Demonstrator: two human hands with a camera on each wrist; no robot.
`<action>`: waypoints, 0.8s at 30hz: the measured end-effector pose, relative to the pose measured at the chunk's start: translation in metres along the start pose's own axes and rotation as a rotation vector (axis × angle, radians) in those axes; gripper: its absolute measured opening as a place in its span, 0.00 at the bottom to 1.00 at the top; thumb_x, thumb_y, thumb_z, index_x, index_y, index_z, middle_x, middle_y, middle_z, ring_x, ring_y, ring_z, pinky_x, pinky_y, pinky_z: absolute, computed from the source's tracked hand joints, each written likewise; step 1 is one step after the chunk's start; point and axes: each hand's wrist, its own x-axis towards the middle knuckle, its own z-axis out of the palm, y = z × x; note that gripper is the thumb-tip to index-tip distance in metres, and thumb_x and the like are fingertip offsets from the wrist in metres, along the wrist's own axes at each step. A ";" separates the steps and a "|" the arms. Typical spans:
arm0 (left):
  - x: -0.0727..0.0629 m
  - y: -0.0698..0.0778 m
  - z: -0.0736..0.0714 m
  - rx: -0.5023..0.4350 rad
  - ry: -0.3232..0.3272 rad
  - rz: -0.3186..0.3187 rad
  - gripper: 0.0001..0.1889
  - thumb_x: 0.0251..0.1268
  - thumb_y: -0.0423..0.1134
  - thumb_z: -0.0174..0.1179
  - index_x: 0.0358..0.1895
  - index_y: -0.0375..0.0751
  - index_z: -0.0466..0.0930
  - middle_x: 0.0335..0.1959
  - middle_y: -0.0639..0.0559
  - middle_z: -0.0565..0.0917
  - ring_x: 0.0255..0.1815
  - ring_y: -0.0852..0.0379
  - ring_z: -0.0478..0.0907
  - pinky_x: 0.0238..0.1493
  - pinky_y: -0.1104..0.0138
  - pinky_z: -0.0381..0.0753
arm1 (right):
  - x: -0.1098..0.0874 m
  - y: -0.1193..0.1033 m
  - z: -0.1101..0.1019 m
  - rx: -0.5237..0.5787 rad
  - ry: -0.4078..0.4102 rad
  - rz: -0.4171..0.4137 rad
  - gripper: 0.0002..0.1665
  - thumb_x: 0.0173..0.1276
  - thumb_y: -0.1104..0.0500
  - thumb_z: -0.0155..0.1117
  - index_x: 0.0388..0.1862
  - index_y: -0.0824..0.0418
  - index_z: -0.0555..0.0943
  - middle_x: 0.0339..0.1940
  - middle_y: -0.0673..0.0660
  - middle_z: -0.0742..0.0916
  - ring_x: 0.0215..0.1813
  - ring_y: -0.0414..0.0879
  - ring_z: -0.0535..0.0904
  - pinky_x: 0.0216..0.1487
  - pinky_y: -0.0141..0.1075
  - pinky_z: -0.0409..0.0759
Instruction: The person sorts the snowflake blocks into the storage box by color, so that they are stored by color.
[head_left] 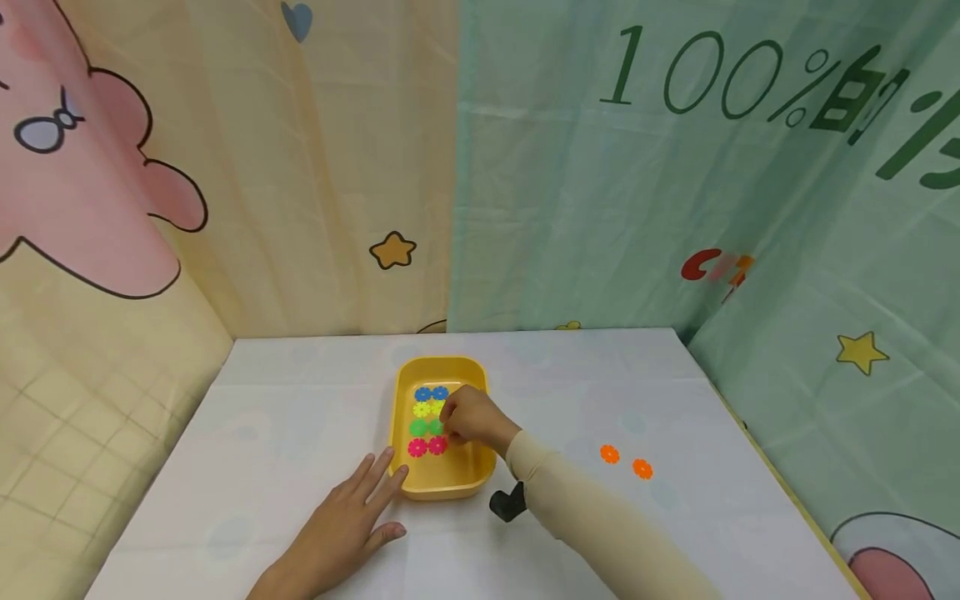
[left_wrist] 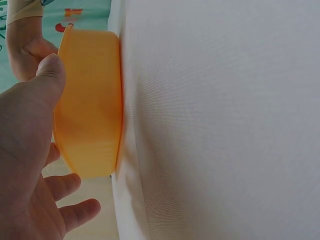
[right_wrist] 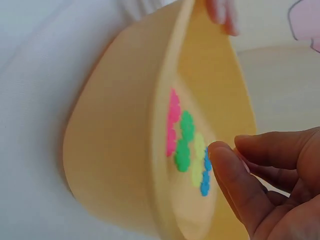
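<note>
A yellow tray [head_left: 442,487] stands on the table, with paired flower-shaped pieces in blue [head_left: 423,394], yellow [head_left: 422,409], green [head_left: 417,427] and pink [head_left: 417,448] lying in rows on its floor. My left hand [head_left: 341,525] has its fingers spread at the tray's near left side; in the left wrist view its thumb [left_wrist: 49,75] rests at the rim. My right hand [head_left: 474,417] reaches over the right wall, fingers bent above the pieces. In the right wrist view, thumb and forefinger [right_wrist: 270,150] are close together with a small gap, and no piece shows between them.
Two orange flower-shaped pieces, one [head_left: 610,454] left of the other [head_left: 642,469], lie on the white table to the tray's right. A black object [head_left: 507,503] shows beside the right sleeve [head_left: 592,508]. Printed curtains [head_left: 570,208] stand behind and beside the table.
</note>
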 end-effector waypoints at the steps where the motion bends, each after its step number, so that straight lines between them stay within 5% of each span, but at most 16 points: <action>1: 0.000 0.000 0.000 -0.002 -0.002 -0.001 0.40 0.68 0.64 0.60 0.78 0.49 0.65 0.82 0.43 0.57 0.77 0.35 0.63 0.63 0.45 0.77 | -0.002 0.000 -0.004 0.035 -0.007 0.002 0.03 0.65 0.72 0.67 0.38 0.71 0.85 0.29 0.58 0.84 0.26 0.48 0.82 0.32 0.37 0.88; 13: 0.002 0.000 0.001 -0.023 -0.049 -0.031 0.42 0.68 0.65 0.58 0.80 0.49 0.62 0.83 0.44 0.54 0.79 0.36 0.59 0.66 0.44 0.75 | -0.018 0.006 -0.064 0.129 0.046 -0.005 0.05 0.71 0.65 0.66 0.41 0.67 0.85 0.37 0.63 0.87 0.30 0.47 0.84 0.37 0.36 0.88; 24: 0.002 0.002 -0.001 -0.024 -0.050 -0.036 0.41 0.68 0.64 0.60 0.79 0.49 0.63 0.83 0.44 0.54 0.78 0.36 0.60 0.64 0.44 0.76 | -0.040 0.052 -0.114 0.154 0.150 0.054 0.06 0.71 0.65 0.65 0.42 0.66 0.86 0.40 0.65 0.87 0.33 0.47 0.83 0.39 0.37 0.88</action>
